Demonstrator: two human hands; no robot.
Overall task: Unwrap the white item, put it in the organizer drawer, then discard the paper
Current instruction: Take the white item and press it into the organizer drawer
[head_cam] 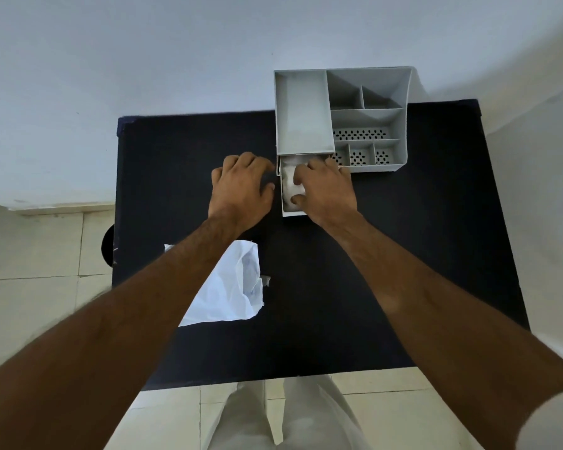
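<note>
A grey organizer point(306, 105) stands at the back of the black table point(355, 303). Its small drawer point(293, 213) is pulled out toward me. Inside the drawer lies the white item point(289, 186). My right hand point(325, 190) reaches over the drawer, its thumb and fingers closed on the white item. My left hand point(241, 186) rests against the drawer's left side, fingers curled at the drawer's corner; whether it grips anything I cannot tell. The crumpled white paper point(231, 287) lies loose on the table, partly under my left forearm.
The organizer's upper compartments point(368, 92) hold nothing visible, and perforated trays point(359, 134) sit at its right. A white wall rises behind the table. Pale floor tiles surround it, and my legs in light trousers point(283, 417) stand at the near edge.
</note>
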